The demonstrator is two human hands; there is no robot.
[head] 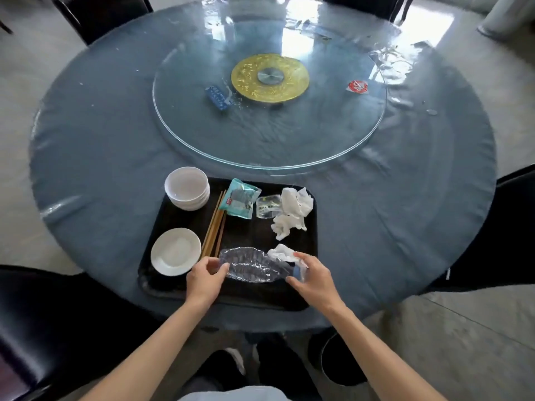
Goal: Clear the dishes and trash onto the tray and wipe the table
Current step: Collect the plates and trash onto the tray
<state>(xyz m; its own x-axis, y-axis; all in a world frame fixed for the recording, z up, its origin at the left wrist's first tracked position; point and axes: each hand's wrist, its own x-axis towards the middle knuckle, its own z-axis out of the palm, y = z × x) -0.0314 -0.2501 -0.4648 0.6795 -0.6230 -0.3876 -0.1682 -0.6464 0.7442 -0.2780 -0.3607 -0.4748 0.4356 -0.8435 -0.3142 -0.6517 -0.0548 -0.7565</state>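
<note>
A black tray (pixel 311 227) lies at the near edge of the round table. On it are stacked white bowls (pixel 187 188), a white saucer (pixel 176 251), wooden chopsticks (pixel 214 225), a teal wrapper (pixel 240 202), a clear packet (pixel 268 207) and crumpled tissues (pixel 293 215). Across the tray's front lies a crushed clear plastic bottle (pixel 252 267). My left hand (pixel 207 274) grips its left end. My right hand (pixel 314 277) holds its right end beside another tissue (pixel 282 253).
A glass turntable (pixel 269 146) with a gold centre disc (pixel 269 78) carries a blue packet (pixel 218 97) and a red-and-white wrapper (pixel 357 86). Dark chairs stand at the left (pixel 43 328), at the right (pixel 492 235) and behind. A dark bin (pixel 341 360) sits under the table.
</note>
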